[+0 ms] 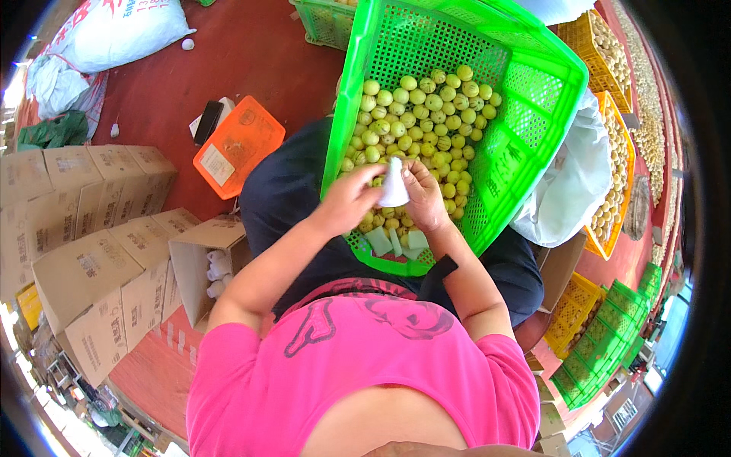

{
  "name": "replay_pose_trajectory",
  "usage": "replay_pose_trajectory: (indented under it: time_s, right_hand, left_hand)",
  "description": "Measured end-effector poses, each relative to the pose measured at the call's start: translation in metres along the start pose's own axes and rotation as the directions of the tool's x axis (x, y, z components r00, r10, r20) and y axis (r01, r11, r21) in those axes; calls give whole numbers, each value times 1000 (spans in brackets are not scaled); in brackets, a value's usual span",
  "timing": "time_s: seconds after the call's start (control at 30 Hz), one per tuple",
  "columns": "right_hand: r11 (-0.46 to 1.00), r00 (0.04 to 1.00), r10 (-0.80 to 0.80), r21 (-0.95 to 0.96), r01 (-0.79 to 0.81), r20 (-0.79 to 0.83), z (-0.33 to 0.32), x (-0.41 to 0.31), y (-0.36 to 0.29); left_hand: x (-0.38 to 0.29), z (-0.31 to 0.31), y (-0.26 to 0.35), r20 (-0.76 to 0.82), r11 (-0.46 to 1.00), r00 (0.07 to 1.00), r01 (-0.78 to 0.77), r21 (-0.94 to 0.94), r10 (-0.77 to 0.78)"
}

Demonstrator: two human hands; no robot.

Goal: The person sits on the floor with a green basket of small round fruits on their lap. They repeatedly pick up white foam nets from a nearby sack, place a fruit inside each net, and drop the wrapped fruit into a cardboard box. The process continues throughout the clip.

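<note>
Between both hands is a white sleeve (395, 187), narrow at the top and wider below, somewhat blurred. My right hand (425, 197) pinches its upper right side with thumb and fingers. My left hand (355, 197) holds it from the left, its fingertips partly hidden. Whether anything is inside the sleeve cannot be seen. Just under the hands, many round yellow-green fruits (425, 123), some with dark streaks, lie in a large green plastic crate (534, 108) set between my legs. Pale green blocks (394, 243) rest at the crate's near edge.
To the left, an open carton (200, 274) holds white-wrapped items beside stacked cardboard boxes (97, 268). An orange tray (240, 145) and a black phone-like object (209, 122) lie on the red floor. A white plastic bag (571, 183) and orange crates (614, 188) of pale round items stand right.
</note>
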State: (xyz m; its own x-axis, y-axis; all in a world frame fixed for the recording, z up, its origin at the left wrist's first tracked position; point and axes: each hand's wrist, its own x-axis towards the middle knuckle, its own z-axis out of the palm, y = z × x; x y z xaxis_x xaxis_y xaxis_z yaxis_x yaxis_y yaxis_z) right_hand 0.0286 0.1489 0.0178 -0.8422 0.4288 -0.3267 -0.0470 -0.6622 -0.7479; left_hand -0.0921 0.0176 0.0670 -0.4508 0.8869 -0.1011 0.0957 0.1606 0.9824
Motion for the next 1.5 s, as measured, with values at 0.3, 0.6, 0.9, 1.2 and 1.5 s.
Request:
replay_pose_trajectory:
  time_s: [0.3, 0.6, 0.9, 1.2, 1.5]
  right_hand:
    - [661, 988, 147, -748, -56, 57, -11, 120, -31]
    - [-434, 998, -64, -901, -6, 24, -16, 215, -5]
    - [992, 1000, -7, -127, 10, 30, -24, 70, -16]
    - [983, 827, -185, -93, 160, -530, 2, 8, 11]
    - [658, 931, -364, -718, 228, -38, -43, -20, 23]
  left_hand:
    - [77, 29, -55, -170, 608, 874, 166, -776, -455]
    - [62, 39, -62, -37, 592, 865, 310, -744, -500]
    - [70, 39, -44, 38, 207, 880, 153, -966, -474]
    - [31, 75, -59, -85, 550, 796, 332, -766, -600]
    - [41, 83, -51, 433, 47, 659, 579, -814, -615]
